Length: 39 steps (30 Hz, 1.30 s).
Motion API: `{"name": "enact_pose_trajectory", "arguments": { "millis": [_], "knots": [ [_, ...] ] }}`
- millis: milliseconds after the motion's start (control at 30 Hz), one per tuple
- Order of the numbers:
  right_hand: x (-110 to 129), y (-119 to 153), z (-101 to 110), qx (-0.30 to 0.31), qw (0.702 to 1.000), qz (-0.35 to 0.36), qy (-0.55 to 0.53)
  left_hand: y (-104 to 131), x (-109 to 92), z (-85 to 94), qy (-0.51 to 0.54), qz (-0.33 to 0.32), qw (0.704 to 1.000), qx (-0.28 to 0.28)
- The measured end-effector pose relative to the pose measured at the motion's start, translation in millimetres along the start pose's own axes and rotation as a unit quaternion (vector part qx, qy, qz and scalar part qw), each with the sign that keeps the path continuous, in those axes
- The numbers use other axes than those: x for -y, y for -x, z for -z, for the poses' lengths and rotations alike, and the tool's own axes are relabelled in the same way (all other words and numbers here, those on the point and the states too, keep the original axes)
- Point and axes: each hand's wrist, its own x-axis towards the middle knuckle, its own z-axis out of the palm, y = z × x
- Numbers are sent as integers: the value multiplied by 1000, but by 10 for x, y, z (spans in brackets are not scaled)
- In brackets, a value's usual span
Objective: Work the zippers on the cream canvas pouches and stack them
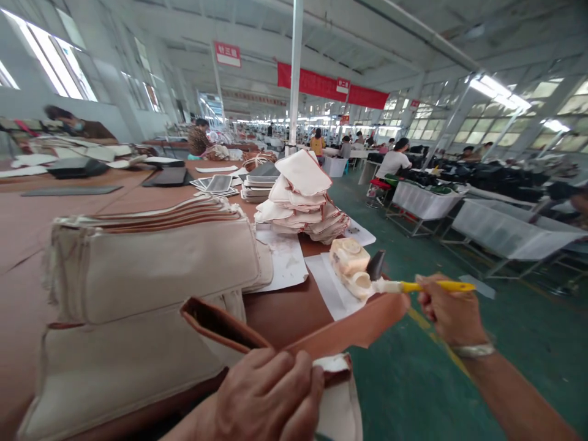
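Observation:
My right hand is closed round the yellow handle of a brush. The brush's pale bristle end is at the mouth of a glue-smeared plastic container at the table's right edge. My left hand has its fingers curled over a brown leather piece, whose long flap stretches right below the brush. Beside that hand, a folded brown edge stands up with a dark gap inside. Off-white sewn panels lie under and left of my left hand; its fingertips are partly hidden.
A thick stack of off-white panels stands at left on the brown table. Behind the container is a heap of brown-edged pieces. White paper sheets lie between. White bins stand across the green floor; several people work farther off.

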Motion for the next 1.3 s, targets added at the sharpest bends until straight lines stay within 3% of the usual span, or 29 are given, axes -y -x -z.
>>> {"name": "enact_pose_trajectory", "arguments": {
  "millis": [67,133,200,300,533,667,800,900,967,1067,1167,1233,1300],
  "knots": [
    [390,148,76,21,998,8,-53,-17,8,39,-23,-50,998,38],
    [768,356,99,88,984,13,-152,-44,5,54,-50,-82,994,55],
    [1069,592,88,141,964,7,-225,-67,-18,55,-65,-94,992,48],
    [1305,898,46,176,956,-5,-235,-77,-86,47,-64,-88,994,13],
    [1265,1134,-99,262,951,90,-140,-78,-176,60,-54,-44,997,-14],
    [1259,1188,-20,281,942,182,-36,-62,-185,127,-74,-52,996,-10],
    [1297,1211,149,262,928,264,-8,16,-204,148,-73,-77,994,-8],
    [1348,1245,139,243,926,290,-16,64,-217,151,-76,-80,994,-16],
    [1405,1287,72,257,914,315,-13,71,-221,179,-84,-87,992,-26],
    [1530,1362,9,309,867,389,31,56,-223,270,-75,-90,993,-24],
    [1646,1415,86,323,824,456,93,57,-229,336,-30,-43,999,-4],
    [1670,1420,185,304,829,460,91,82,-235,320,10,2,1000,6],
    [1642,1401,270,275,856,434,61,114,-241,264,71,53,996,16]
  ]
}}
